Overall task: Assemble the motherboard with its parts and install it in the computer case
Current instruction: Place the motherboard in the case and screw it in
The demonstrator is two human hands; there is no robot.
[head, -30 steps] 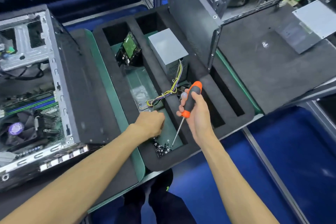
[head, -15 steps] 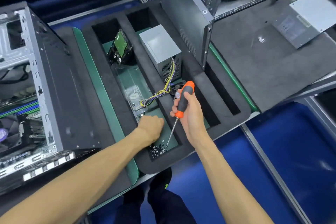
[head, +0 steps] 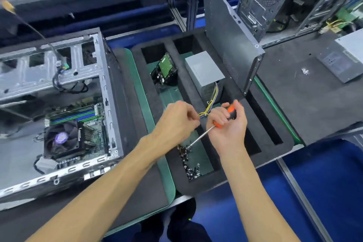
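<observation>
Motherboard [head: 78, 124], the green circuit board with a black round-bladed cooler fan and blue memory slots, already sits inside the open silver steel computer case [head: 59, 104] lying at the left. A second ago the left hand [head: 176, 122] was down by the pile of small dark metal screws [head: 189, 165] in the black foam tray [head: 231, 179]; now it's lifted, fingers curled and pinched together, though whether there's a screw in them I can't tell. Right hand [head: 228, 125] wraps the orange-and-black rubbery screwdriver [head: 225, 116], thin shiny shaft angled down at the pile. Looks like screwing the board down is next.
</observation>
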